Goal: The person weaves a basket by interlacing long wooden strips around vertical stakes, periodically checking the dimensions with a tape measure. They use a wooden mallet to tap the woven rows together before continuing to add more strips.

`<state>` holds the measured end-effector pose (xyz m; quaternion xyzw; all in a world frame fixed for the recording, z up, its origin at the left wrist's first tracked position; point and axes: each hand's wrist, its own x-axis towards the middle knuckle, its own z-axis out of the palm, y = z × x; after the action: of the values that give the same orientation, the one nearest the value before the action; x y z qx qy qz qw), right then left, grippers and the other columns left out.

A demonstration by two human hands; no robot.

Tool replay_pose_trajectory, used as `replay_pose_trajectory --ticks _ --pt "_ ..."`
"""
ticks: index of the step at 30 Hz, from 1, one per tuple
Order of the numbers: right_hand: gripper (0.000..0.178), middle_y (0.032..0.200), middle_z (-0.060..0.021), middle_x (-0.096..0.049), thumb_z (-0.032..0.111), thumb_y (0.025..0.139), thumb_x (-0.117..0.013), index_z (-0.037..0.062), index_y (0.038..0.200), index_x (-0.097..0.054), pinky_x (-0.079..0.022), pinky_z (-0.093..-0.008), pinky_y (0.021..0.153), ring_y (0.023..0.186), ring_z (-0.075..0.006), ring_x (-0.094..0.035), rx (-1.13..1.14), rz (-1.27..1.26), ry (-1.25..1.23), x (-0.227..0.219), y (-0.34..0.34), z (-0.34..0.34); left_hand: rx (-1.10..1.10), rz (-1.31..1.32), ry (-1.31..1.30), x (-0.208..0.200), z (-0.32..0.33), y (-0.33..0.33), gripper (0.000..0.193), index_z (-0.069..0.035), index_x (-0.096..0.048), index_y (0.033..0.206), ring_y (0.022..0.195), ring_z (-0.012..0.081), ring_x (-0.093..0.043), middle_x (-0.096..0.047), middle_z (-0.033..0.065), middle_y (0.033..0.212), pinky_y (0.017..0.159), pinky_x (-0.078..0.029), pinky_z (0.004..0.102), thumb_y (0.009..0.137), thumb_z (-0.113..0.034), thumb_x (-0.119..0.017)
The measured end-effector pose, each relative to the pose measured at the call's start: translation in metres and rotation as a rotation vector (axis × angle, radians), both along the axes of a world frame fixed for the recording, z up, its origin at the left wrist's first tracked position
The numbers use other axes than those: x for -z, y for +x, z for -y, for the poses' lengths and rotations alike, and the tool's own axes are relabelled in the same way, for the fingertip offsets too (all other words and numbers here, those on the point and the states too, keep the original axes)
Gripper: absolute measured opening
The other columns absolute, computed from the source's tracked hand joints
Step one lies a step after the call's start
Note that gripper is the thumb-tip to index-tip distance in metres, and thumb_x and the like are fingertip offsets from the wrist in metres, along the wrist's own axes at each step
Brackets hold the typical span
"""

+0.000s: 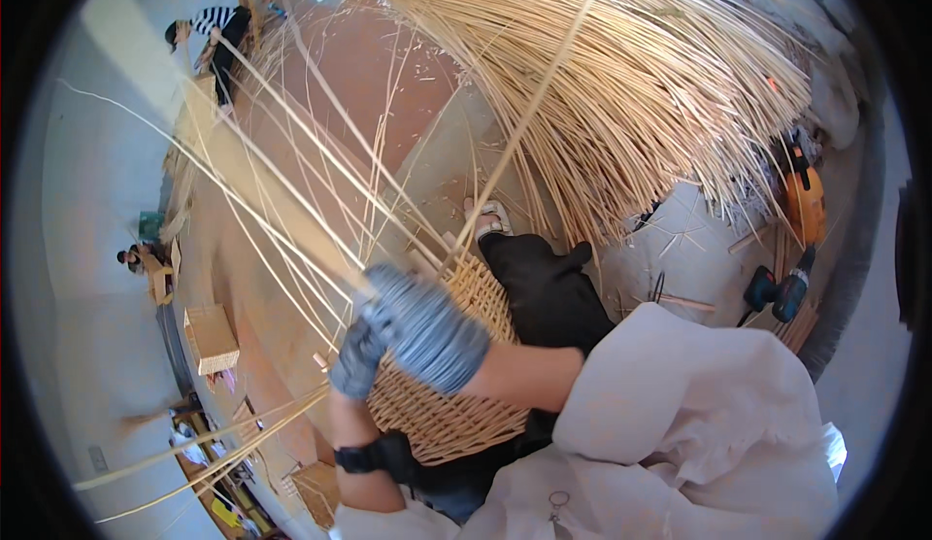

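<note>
A half-woven wicker basket (432,423) rests against my lap, its weave showing on both sides of my right forearm. Long pale stakes fan out from its far and left edges. My right hand (422,331), in a grey glove, reaches across to the basket's edge and is smeared by motion. It looks closed on a wicker rod (267,195), which streaks up and left as a wide tan blur. Just beside and below it, my gloved left hand (357,357) is curled at the edge. What its fingers grip is hidden.
A large fan of wicker rods (602,84) covers the floor at upper right. A cordless drill (791,287) and an orange tool (804,200) lie at the right. On the left stands a woven box (211,338). Another person (218,30) bends over at far left.
</note>
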<state>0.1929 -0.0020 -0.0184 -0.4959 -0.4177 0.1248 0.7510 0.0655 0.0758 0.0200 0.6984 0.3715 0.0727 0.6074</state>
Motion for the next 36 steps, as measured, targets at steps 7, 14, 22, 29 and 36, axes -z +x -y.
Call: replay_pose_trajectory --ticks 7,14,22,29,36 --pt "0.01 0.067 -0.0089 -0.056 0.014 0.078 -0.053 0.0043 0.081 -0.054 -0.047 -0.0295 0.053 0.056 -0.0205 -0.054 -0.275 -0.332 -0.283 -0.035 0.114 -0.014 -0.185 -0.2 0.121 0.034 0.013 0.026 0.024 -0.004 -0.061 0.091 0.069 0.0107 -0.052 -0.059 0.0014 0.076 0.064 -0.043 0.0244 0.078 -0.024 -0.063" --pt "0.024 0.08 -0.0137 -0.061 0.026 0.072 -0.059 0.0054 0.084 -0.059 -0.048 -0.0347 0.068 0.077 -0.026 -0.061 -0.378 1.682 -1.156 -0.081 0.124 -0.083 -0.509 -0.372 0.23 0.03 0.022 0.031 0.023 -0.002 -0.063 0.085 0.066 0.0084 -0.051 -0.062 0.0034 0.074 0.062 -0.041 0.0212 0.074 -0.022 -0.067" --pt "0.029 0.094 -0.0129 -0.061 0.029 0.077 -0.05 0.0076 0.095 -0.06 -0.045 -0.0396 0.079 0.091 -0.0316 -0.057 -0.679 1.373 -1.234 -0.053 0.098 0.008 -0.009 -0.633 0.913 -0.006 0.072 0.056 0.067 -0.014 -0.055 0.107 0.105 0.0283 -0.047 -0.055 0.0158 0.103 0.091 -0.031 0.0418 0.055 -0.054 -0.068" --pt "0.03 0.082 -0.013 -0.061 0.033 0.075 -0.056 0.0072 0.091 -0.059 -0.046 -0.037 0.071 0.078 -0.0276 -0.059 0.158 1.601 -0.911 -0.076 0.049 0.013 -0.568 0.161 1.038 0.021 0.061 -0.063 0.044 -0.007 -0.054 0.102 0.093 0.0258 -0.051 -0.053 0.0103 0.1 0.085 -0.04 0.0362 0.065 -0.023 -0.073" --pt "0.023 0.082 -0.0131 -0.061 0.026 0.078 -0.053 0.008 0.088 -0.063 -0.047 -0.0347 0.067 0.077 -0.0269 -0.059 -0.567 1.678 -0.658 -0.077 -0.089 -0.088 -0.802 0.297 0.307 0.083 0.018 -0.139 0.037 0.002 -0.057 0.095 0.068 0.0115 -0.05 -0.056 0.004 0.074 0.066 -0.043 0.0242 0.065 -0.011 -0.073"
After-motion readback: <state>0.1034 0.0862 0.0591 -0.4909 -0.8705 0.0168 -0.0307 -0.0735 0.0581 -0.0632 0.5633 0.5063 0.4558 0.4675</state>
